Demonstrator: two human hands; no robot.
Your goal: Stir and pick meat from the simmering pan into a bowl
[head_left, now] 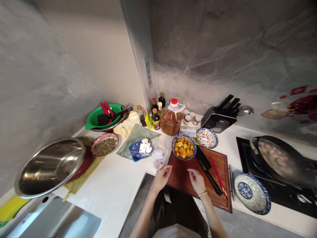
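Over the near left edge of the brown wooden cutting board hovers my left hand, its fingers loosely bent with nothing visible in them. My right hand is above the board's near middle, fingers half curled and also holding nothing I can see. Just right of it a black cleaver lies slanted on the board, beside a pair of red chopsticks. Beyond both hands, a blue-patterned bowl holds orange pumpkin-like chunks. Sliced mushrooms fill another patterned dish behind it.
Meat simmers in a black wok on the right stove, near a patterned bowl. An oil jug, sauce bottles and a knife block stand behind. Leftward are a mushroom tray, a pink-rimmed plate, a steel basin and the sink.
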